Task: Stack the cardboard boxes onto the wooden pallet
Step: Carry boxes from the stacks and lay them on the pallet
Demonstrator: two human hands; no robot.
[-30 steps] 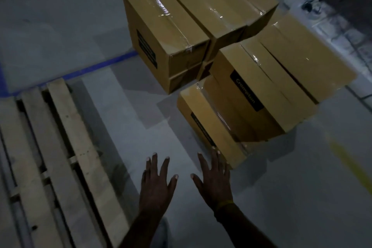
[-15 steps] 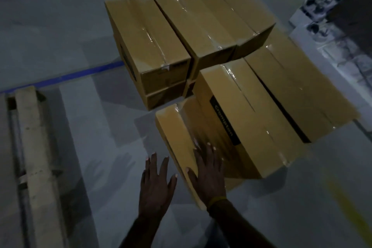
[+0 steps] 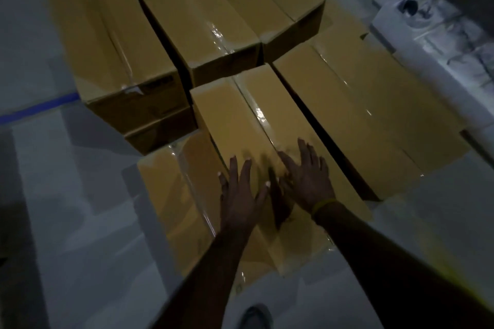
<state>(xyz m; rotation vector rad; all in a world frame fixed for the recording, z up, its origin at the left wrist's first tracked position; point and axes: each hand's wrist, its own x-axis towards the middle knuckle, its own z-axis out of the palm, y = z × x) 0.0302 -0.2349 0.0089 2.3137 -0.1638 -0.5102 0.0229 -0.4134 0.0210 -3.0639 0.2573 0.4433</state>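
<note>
Hovering over the nearest cardboard box [image 3: 256, 125], both hands [image 3: 275, 189] show spread, empty fingers.

- cardboard boxes [image 3: 267, 115]: tan-yellow, glossy clear tape strips down the top seams, sides darker brown in shadow
- left box [image 3: 115, 43]: same tan, small dark print at near edge, blurred
- floor [image 3: 66, 208]: pale grey
- floor tape line [image 3: 40, 108]: blue
- floor mark [image 3: 454, 283]: faint yellow, lower right
- wristband [image 3: 324, 205] on right wrist: yellow
- cartons [image 3: 441, 43] at upper right: white with dark printed shapes
</note>
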